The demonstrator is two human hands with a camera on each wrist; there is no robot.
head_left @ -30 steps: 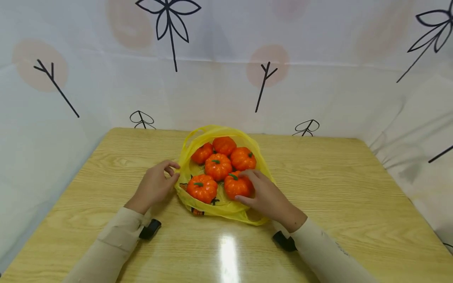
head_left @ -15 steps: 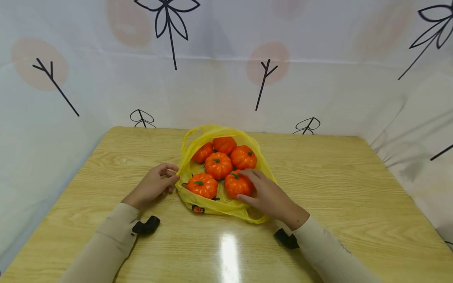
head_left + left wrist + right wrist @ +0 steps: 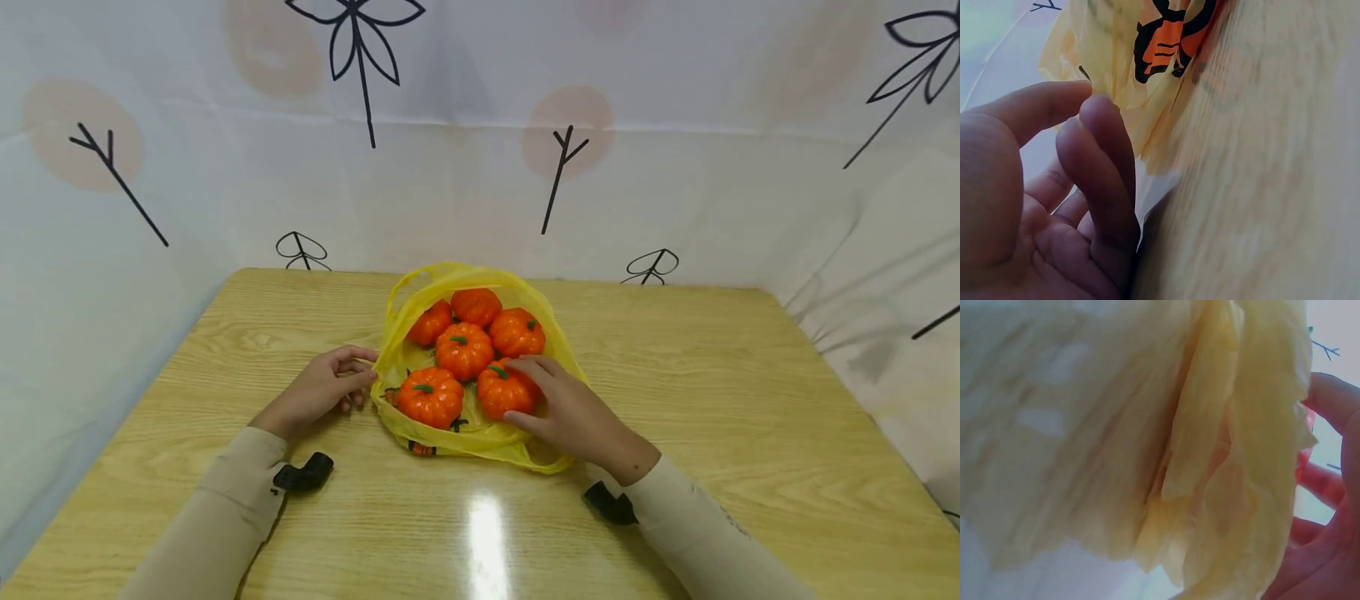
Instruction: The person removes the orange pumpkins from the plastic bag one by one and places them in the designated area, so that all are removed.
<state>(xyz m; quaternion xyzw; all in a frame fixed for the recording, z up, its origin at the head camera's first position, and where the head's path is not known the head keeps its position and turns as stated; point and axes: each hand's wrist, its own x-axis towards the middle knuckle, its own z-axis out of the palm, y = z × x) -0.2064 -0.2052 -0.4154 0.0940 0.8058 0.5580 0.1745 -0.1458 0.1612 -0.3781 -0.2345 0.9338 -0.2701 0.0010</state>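
In the head view a yellow plastic bag lies with its mouth wide, showing several small orange pumpkins, most with green stems. My right hand reaches over the bag's near right rim, its fingers and thumb curled round the front right pumpkin. Left of that one sits another pumpkin. At the bag's left rim, my left hand pinches the yellow plastic. The left wrist view shows its fingertips meeting at the bag. Loose folds of the bag hide most of the right hand's pumpkin in the right wrist view.
The bag rests on a wood-grain table near its back edge. Behind it hangs a white cloth with black plant drawings. A black wrist device juts from the left sleeve, and a similar device from the right.
My left hand has shifted slightly left and its fingers have turned a little. The right hand stays round the same pumpkin, and the pumpkins remain in place.
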